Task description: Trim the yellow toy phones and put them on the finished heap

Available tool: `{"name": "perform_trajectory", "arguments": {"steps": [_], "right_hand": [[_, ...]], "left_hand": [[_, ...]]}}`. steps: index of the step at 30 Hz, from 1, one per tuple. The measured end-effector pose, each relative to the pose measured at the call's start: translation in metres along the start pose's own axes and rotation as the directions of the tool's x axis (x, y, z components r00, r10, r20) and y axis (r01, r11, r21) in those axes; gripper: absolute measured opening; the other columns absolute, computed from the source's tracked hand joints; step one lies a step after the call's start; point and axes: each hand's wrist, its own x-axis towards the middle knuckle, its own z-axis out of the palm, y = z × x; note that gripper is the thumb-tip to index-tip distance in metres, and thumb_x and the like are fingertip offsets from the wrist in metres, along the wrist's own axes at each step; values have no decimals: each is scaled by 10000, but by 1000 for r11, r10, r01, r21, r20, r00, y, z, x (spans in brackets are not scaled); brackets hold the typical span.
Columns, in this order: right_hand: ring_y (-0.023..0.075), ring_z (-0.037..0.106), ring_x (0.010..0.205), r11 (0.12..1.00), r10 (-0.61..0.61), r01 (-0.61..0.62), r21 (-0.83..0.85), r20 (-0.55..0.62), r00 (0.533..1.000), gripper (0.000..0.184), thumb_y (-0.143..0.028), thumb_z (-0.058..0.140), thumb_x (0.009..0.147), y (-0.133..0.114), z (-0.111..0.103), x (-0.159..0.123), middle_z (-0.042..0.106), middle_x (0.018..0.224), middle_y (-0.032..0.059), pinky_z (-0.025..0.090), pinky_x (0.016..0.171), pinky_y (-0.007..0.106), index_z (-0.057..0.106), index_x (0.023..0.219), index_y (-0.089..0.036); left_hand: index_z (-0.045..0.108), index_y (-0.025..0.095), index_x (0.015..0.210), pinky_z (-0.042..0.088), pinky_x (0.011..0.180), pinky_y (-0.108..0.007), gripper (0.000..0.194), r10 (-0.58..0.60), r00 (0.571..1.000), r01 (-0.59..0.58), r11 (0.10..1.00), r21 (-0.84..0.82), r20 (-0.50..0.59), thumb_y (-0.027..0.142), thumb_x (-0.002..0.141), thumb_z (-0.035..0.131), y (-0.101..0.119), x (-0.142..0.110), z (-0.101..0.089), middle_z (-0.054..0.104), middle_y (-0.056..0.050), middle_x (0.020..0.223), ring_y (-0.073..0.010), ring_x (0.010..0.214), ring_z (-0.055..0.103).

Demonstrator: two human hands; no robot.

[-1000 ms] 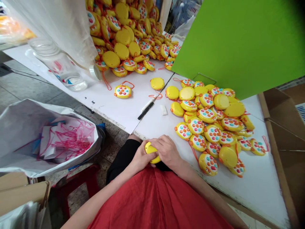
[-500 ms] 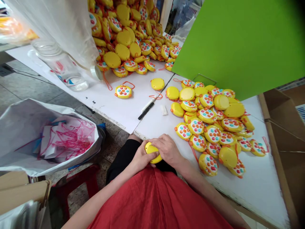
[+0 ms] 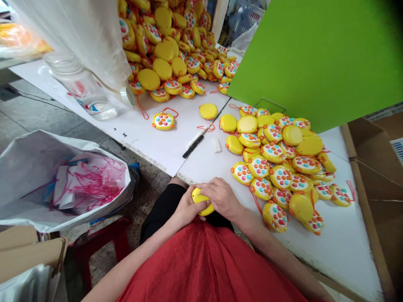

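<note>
Both my hands hold one yellow toy [image 3: 201, 201] at the near edge of the white table [image 3: 330, 247], just above my lap. My left hand [image 3: 186, 206] cups it from below and the left. My right hand [image 3: 222, 197] lies over its top with fingers curled round it. Only the toy's plain yellow back shows. To the right of my hands lies a pile of yellow toys with coloured buttons [image 3: 280, 163], some with orange cords.
A bigger heap of the same toys [image 3: 176, 46] fills the far table beside a clear plastic bag. A single toy [image 3: 162, 121], a black-and-white pen [image 3: 193, 142] and a bottle [image 3: 85, 90] lie between. A green board [image 3: 317, 54] stands behind. A white bag of pink strings [image 3: 78, 180] sits left.
</note>
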Motion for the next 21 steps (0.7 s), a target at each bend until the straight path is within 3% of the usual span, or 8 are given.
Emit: {"name": "perform_trajectory", "arguments": {"steps": [6,11,17,21], "right_hand": [[217,545,841,995,102,-101,8,-67,993,265,-63,575,840,-1,7,-2,719,1010,62,438,764,352,664,1063,-174],[213,547,859,1000,12,-11,21,-31,999,209,-107,572,875,1,3,-1,717,1074,44,439,764,356,667,1038,-197],[222,545,843,998,69,-70,-10,-71,995,197,-101,552,886,0,7,-1,726,998,59,433,764,357,661,1034,-171],[214,547,857,999,8,-6,37,-49,999,178,-102,555,888,1,4,-1,720,1040,49,438,770,346,665,1010,-172]], "left_hand": [[442,190,1115,532,389,-215,631,5,1000,-5,1000,4,-5,386,641,809,-1,0,0,558,25,820,-110,546,608],[432,185,1111,534,386,-220,630,16,1000,-16,1000,1,1,386,647,807,-2,0,0,552,24,832,-97,531,594],[431,186,1109,537,389,-221,608,16,1000,-16,1000,18,3,373,663,798,-3,1,-2,547,26,831,-99,534,597],[429,182,1120,539,395,-223,615,7,1000,-7,1000,19,13,373,666,796,-3,1,-2,550,25,828,-99,534,593]]}}
